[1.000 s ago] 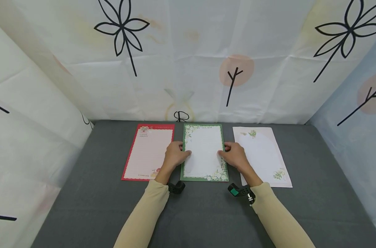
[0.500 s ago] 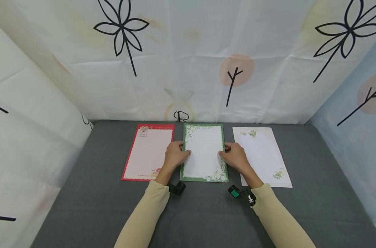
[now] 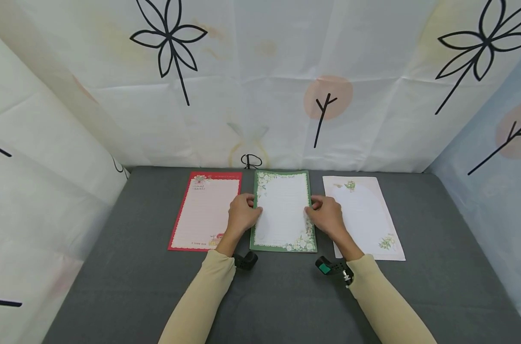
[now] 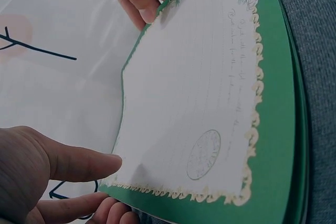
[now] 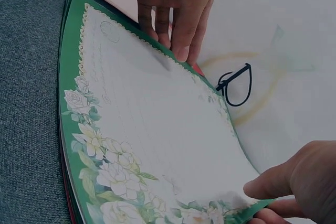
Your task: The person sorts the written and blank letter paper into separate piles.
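Note:
Between the two hands lies letter paper with a green floral border [image 3: 283, 210], and the wrist views show several layered sheets along its near edge. My left hand [image 3: 242, 213] pinches the left edge, thumb on top and fingers beneath. On the opposite edge my right hand [image 3: 326, 215] pinches likewise, its thumb [image 5: 270, 182] over the printed face. The paper bows slightly in the wrist views. To the left is a red-bordered letter sheet [image 3: 206, 210], partly covered by my left hand. A pale letter sheet with green sprigs [image 3: 367, 210] lies under my right forearm.
A dark grey cloth [image 3: 277, 306] covers the table. White fabric walls with printed plants [image 3: 260, 95] stand at the back and left, and a bluish one [image 3: 492, 210] at the right. Black wrist cameras [image 3: 245, 261] hang under both wrists.
Both thumbs have slid slightly outward toward the paper's edges. The green-bordered paper has shifted only a little, and the red and pale sheets stay where they were.

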A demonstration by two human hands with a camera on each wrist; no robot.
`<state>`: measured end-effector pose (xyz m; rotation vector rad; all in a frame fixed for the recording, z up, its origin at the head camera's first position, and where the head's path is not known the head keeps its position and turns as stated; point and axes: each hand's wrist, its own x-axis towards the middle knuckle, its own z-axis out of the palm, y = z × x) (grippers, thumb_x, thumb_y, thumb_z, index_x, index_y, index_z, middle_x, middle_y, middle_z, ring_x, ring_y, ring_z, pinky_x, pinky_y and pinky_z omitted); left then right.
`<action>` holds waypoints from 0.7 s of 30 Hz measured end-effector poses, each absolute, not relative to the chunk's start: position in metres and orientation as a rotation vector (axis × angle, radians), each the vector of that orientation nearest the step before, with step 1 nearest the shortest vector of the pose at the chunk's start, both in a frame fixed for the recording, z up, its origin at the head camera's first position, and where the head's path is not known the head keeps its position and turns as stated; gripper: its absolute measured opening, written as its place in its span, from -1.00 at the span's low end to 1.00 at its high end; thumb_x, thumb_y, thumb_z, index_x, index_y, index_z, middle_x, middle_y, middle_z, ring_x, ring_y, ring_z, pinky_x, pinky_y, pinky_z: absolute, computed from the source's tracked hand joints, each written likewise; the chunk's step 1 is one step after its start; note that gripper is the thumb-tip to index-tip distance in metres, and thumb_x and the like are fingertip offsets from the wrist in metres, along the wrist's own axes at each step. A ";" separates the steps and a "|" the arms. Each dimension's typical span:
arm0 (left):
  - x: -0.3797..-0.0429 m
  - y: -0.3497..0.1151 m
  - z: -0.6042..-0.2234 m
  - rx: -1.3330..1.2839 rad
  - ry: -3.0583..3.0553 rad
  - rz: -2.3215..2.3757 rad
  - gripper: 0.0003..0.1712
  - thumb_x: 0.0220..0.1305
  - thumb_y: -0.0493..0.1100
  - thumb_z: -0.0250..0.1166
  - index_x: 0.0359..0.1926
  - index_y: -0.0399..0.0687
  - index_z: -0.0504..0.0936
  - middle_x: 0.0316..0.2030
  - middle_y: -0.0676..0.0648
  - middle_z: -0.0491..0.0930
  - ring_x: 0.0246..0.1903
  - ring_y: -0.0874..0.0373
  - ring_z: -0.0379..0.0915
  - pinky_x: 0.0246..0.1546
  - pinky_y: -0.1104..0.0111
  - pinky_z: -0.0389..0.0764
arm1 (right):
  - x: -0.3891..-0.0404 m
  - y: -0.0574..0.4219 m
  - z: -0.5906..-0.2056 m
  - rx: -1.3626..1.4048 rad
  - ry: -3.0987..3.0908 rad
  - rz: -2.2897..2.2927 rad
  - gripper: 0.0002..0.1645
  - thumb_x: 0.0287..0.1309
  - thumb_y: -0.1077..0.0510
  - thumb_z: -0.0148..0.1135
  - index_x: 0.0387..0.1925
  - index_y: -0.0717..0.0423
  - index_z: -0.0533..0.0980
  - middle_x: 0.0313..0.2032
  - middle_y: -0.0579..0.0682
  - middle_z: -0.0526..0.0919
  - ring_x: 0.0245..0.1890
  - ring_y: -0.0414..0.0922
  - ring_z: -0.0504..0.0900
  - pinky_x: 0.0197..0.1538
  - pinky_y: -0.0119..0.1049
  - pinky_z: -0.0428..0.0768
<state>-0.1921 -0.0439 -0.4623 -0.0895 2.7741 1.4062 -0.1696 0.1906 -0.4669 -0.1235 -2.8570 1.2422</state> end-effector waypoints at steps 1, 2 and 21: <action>-0.192 -0.044 -0.462 -0.090 2.775 1.407 -0.56 0.19 -0.31 0.41 0.10 -0.37 0.66 -0.24 -0.20 0.61 -0.23 -0.12 0.54 -0.20 0.03 0.55 | -0.170 0.191 -0.468 -0.134 -2.830 1.249 -0.50 0.26 0.24 0.30 0.18 0.42 0.54 -0.33 0.21 0.67 -0.35 0.11 0.66 -0.26 -0.02 0.60; -0.192 -0.044 -0.462 -0.090 2.779 1.405 -0.56 0.18 -0.31 0.41 0.10 -0.37 0.66 -0.24 -0.20 0.61 -0.23 -0.12 0.54 -0.20 0.03 0.56 | -0.170 0.191 -0.468 -0.143 -2.806 1.255 -0.52 0.25 0.24 0.32 0.16 0.40 0.56 -0.39 0.17 0.67 -0.41 0.08 0.65 -0.31 -0.06 0.58; -0.192 -0.045 -0.465 -0.075 2.793 1.430 -0.58 0.18 -0.32 0.41 0.08 -0.38 0.66 -0.26 -0.22 0.62 -0.25 -0.13 0.55 -0.28 0.05 0.54 | -0.169 0.192 -0.471 -0.266 -2.715 1.384 -0.74 0.25 0.21 0.37 -0.10 0.32 0.69 -0.36 0.17 0.73 -0.36 0.11 0.69 -0.36 -0.15 0.58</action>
